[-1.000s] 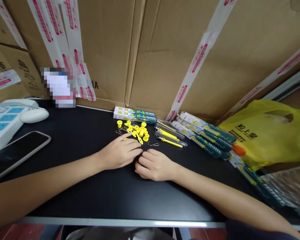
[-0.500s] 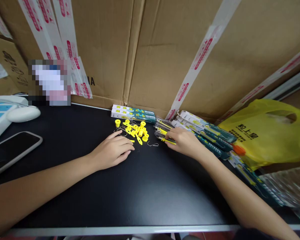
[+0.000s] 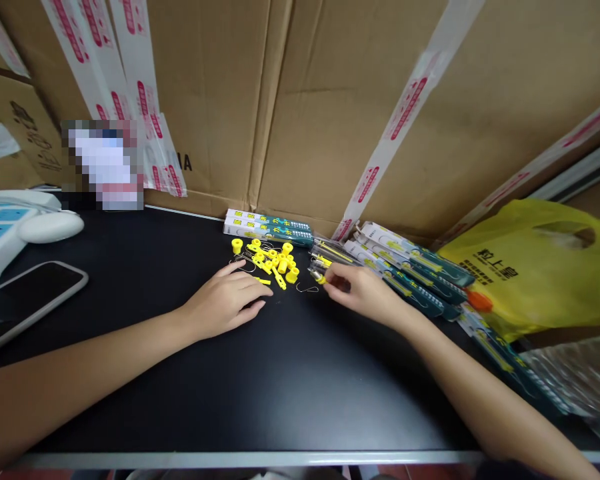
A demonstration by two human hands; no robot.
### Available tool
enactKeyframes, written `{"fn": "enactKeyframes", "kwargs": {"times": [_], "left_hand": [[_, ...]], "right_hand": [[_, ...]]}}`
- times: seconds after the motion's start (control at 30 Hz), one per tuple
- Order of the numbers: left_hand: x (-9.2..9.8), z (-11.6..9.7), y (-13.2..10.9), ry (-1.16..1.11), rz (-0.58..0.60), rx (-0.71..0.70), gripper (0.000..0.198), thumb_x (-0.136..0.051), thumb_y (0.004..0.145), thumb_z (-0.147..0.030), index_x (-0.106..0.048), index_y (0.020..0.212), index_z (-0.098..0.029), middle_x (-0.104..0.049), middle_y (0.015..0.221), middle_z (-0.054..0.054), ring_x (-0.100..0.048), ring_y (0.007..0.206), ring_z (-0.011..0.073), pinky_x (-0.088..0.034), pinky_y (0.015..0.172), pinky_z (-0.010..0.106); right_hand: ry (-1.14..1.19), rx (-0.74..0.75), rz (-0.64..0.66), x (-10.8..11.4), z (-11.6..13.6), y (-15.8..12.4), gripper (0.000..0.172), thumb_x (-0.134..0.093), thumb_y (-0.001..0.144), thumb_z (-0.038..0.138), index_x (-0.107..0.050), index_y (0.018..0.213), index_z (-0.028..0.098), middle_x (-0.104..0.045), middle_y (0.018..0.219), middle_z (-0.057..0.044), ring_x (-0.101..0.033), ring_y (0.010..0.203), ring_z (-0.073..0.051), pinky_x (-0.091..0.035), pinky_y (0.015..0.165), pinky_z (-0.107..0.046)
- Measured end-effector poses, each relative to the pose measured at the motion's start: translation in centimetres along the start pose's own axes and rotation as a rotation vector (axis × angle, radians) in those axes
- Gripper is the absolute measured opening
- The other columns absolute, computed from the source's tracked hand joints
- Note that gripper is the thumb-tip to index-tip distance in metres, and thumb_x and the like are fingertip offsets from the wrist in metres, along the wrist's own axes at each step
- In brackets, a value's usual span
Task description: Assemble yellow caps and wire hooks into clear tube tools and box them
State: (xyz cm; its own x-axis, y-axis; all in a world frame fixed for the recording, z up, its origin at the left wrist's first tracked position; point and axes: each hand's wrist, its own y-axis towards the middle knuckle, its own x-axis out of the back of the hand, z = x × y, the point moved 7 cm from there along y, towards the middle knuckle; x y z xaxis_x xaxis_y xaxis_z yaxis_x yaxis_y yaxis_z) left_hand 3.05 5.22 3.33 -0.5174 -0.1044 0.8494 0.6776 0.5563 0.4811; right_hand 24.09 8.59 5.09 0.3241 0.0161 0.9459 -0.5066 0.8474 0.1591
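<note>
My left hand (image 3: 223, 300) lies on the dark table with its fingers apart, holding nothing. Its fingertips rest beside a thin yellow piece (image 3: 263, 281) and a loose pile of yellow plastic parts (image 3: 281, 263), some like caps and some like flat tabs. Thin metal hooks and springs lie among them, and one wire hook (image 3: 307, 289) sits apart to the right. My right hand (image 3: 365, 291) pinches a clear tube with a yellow end (image 3: 318, 275), mostly covered by the fingers. Behind it lie more clear tubes with yellow inside (image 3: 330, 252).
Spring scale boxes (image 3: 267, 227) stand against the cardboard carton (image 3: 305, 133); more boxes (image 3: 410, 267) lie right of my hand. A yellow plastic bag (image 3: 530, 267) is at the right. A phone (image 3: 30, 300) and a white device (image 3: 50, 227) are at the left.
My right hand has shifted slightly left and its thumb and finger have drawn into a rounded pinch at the clear tube. My left hand has stayed nearly still.
</note>
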Motion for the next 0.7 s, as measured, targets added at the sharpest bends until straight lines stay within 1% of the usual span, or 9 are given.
{"fn": "enactKeyframes", "kwargs": {"times": [0.07,0.13,0.17,0.23,0.33,0.43,0.53,0.63,0.7], "left_hand": [[0.0,0.3,0.1,-0.079,-0.009,0.067,0.029,-0.055,0.09,-0.033,-0.06,0.116,-0.022,-0.072,0.104,0.002,-0.066,0.099,0.0186,-0.03,0.111,0.045],[-0.1,0.6,0.1,-0.207,-0.019,0.144,0.037,-0.061,0.086,-0.038,-0.058,0.119,-0.022,-0.072,0.1,0.002,-0.066,0.096,0.0192,-0.037,0.106,0.044],[-0.1,0.7,0.1,-0.286,-0.032,0.184,0.036,-0.062,0.085,-0.039,-0.059,0.116,-0.022,-0.072,0.097,0.002,-0.066,0.094,0.0193,-0.042,0.101,0.041],[-0.2,0.9,0.0,-0.492,-0.067,0.275,0.023,-0.058,0.088,-0.036,-0.063,0.105,-0.021,-0.071,0.099,0.002,-0.066,0.09,0.0172,-0.05,0.086,0.032],[-0.1,1.3,-0.2,-0.697,-0.153,0.38,0.015,-0.06,0.087,-0.032,-0.064,0.093,-0.019,-0.07,0.092,0.002,-0.066,0.085,0.0155,-0.051,0.078,0.027],[-0.3,2.3,-0.5,-0.793,-0.207,0.482,0.016,-0.065,0.083,-0.033,-0.064,0.087,-0.018,-0.068,0.085,0.002,-0.064,0.076,0.0148,-0.051,0.07,0.026],[-0.3,3.5,-0.7,-0.85,-0.279,0.554,0.019,-0.068,0.079,-0.036,-0.062,0.08,-0.018,-0.066,0.077,0.0,-0.061,0.068,0.0133,-0.051,0.065,0.025],[-0.3,4.2,-0.8,-0.978,-0.35,0.615,0.023,-0.069,0.077,-0.039,-0.06,0.077,-0.017,-0.064,0.073,0.0,-0.062,0.066,0.0126,-0.053,0.063,0.025],[-0.6,4.3,-0.9,-1.091,-0.354,0.676,0.027,-0.069,0.077,-0.042,-0.059,0.078,-0.017,-0.066,0.074,0.0,-0.065,0.066,0.013,-0.054,0.061,0.025]], "right_hand": [[0.238,0.051,0.008,-1.3,2.1,-0.1,0.009,-0.054,0.088,0.027,-0.056,0.084,0.019,-0.061,0.069,0.001,-0.055,0.058,-0.012,-0.042,0.056,-0.023],[0.459,0.093,0.054,-3.1,4.3,0.0,0.015,-0.053,0.091,0.033,-0.056,0.087,0.019,-0.062,0.069,0.0,-0.057,0.058,-0.012,-0.045,0.057,-0.023],[0.534,0.106,0.071,-4.0,5.3,0.1,0.017,-0.053,0.091,0.035,-0.056,0.088,0.019,-0.062,0.069,0.0,-0.057,0.058,-0.012,-0.045,0.057,-0.023],[0.667,0.108,0.087,-5.3,6.8,0.6,0.018,-0.054,0.091,0.038,-0.055,0.089,0.019,-0.062,0.066,0.001,-0.056,0.056,-0.011,-0.044,0.056,-0.023],[0.793,0.075,0.06,-6.0,7.6,1.5,0.021,-0.053,0.092,0.041,-0.051,0.088,0.02,-0.059,0.062,0.003,-0.053,0.054,-0.01,-0.042,0.055,-0.022],[0.83,0.055,0.057,-6.3,7.4,2.0,0.025,-0.05,0.093,0.043,-0.051,0.085,0.019,-0.055,0.059,0.004,-0.05,0.053,-0.01,-0.04,0.055,-0.023],[0.805,0.056,0.071,-6.6,7.0,1.7,0.029,-0.047,0.094,0.044,-0.052,0.081,0.019,-0.051,0.058,0.004,-0.047,0.052,-0.01,-0.039,0.054,-0.023],[0.735,0.091,0.088,-6.9,7.0,1.2,0.027,-0.049,0.093,0.042,-0.052,0.079,0.019,-0.048,0.059,0.005,-0.044,0.052,-0.009,-0.036,0.052,-0.022],[0.68,0.118,0.103,-7.1,7.2,1.0,0.025,-0.053,0.091,0.04,-0.051,0.078,0.019,-0.048,0.06,0.005,-0.042,0.052,-0.008,-0.034,0.051,-0.021]]}}
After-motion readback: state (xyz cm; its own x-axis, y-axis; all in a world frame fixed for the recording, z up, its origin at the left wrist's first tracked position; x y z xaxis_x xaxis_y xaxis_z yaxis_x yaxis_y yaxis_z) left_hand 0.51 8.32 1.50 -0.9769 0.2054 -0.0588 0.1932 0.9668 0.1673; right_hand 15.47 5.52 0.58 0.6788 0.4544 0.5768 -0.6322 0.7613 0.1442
